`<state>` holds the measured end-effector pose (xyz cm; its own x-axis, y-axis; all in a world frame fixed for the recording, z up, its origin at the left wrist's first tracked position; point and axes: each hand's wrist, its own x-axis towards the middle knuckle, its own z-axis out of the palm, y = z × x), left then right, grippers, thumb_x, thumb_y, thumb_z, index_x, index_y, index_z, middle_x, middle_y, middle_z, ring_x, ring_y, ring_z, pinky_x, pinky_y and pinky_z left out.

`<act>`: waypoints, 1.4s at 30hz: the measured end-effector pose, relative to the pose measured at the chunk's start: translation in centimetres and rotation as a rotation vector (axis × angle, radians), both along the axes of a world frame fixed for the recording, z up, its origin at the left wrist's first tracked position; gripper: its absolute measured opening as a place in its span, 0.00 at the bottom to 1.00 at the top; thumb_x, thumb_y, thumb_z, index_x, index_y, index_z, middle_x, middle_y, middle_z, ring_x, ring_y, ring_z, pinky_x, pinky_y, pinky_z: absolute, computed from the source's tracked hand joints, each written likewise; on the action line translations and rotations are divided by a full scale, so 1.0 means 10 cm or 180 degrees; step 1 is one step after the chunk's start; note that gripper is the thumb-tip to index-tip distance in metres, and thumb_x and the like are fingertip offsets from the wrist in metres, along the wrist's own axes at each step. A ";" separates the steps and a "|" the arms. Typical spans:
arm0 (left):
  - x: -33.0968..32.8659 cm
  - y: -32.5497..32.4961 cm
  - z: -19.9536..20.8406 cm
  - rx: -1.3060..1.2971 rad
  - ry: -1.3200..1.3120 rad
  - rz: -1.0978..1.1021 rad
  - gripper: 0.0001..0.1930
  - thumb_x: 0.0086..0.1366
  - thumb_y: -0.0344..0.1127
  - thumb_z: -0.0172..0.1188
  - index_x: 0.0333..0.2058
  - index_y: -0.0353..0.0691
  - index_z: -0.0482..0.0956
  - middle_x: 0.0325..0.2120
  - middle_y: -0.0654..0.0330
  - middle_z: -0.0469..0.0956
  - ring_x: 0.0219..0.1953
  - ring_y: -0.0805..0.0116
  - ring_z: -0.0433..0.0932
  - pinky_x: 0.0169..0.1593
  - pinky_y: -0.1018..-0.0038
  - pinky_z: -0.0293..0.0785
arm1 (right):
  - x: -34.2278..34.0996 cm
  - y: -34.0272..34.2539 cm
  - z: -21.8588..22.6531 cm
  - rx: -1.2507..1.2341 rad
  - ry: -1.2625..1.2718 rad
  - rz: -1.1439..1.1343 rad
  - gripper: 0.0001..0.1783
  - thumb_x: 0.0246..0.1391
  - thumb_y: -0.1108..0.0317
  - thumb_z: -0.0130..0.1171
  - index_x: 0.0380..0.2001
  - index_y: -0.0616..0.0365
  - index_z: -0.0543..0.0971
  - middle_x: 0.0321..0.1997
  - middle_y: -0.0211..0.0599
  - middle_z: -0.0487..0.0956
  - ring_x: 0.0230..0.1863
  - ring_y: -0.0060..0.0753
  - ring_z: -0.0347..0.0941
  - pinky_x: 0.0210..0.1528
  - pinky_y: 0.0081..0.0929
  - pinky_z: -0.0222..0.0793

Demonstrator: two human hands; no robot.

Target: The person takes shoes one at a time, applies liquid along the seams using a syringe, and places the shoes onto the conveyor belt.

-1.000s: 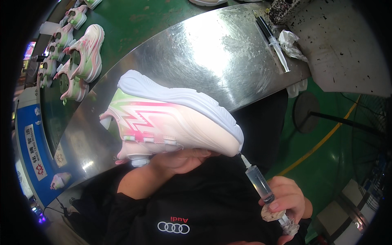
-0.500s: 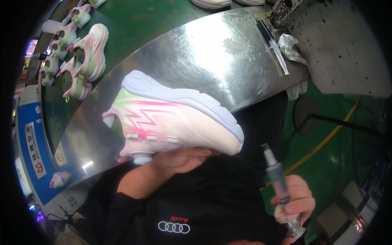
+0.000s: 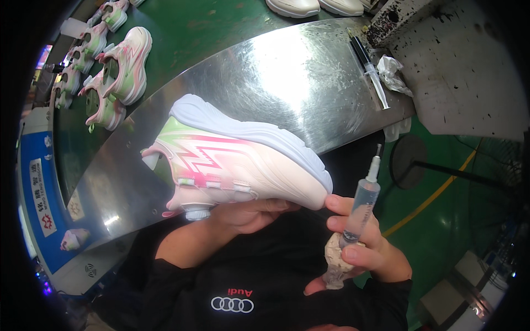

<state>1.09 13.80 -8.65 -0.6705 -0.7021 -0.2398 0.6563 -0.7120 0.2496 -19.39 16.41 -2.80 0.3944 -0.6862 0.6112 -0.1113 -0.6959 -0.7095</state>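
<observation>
A pink, cream and pale green sneaker (image 3: 259, 165) lies tilted on its side, its white sole facing away from me. My left hand (image 3: 245, 217) is closed round it from below, with part of the fingers hidden behind the upper. In my right hand (image 3: 375, 248) is a clear syringe (image 3: 363, 204), partly filled with see-through liquid and pointing up with a thin dark tip. A beige, crumpled wad (image 3: 334, 258) sits at the syringe's lower end. The right forefinger's tip touches or nearly touches the sneaker's toe.
A curved metal table (image 3: 221, 83) lies beneath and beyond the sneaker. At its right end are a syringe with a black part (image 3: 371, 69) and crumpled white paper (image 3: 392, 74). Pink-green sneakers (image 3: 130, 66) line the green surface at left; cream shoes (image 3: 292, 6) stand at the far edge.
My right hand has come up and left with the syringe, bringing a fingertip to the sneaker's toe. My left hand and the sneaker have hardly moved.
</observation>
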 end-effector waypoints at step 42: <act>0.59 -1.47 0.40 -0.0644 -0.1630 0.1006 0.25 0.63 0.37 0.49 0.55 0.28 0.58 0.50 0.44 0.67 0.53 0.52 0.68 0.54 0.65 0.69 | -0.24 -0.43 -0.30 0.1244 -0.0267 0.0022 0.52 0.27 0.41 0.70 0.51 0.63 0.62 0.42 0.40 0.65 0.43 0.35 0.59 0.48 0.31 0.56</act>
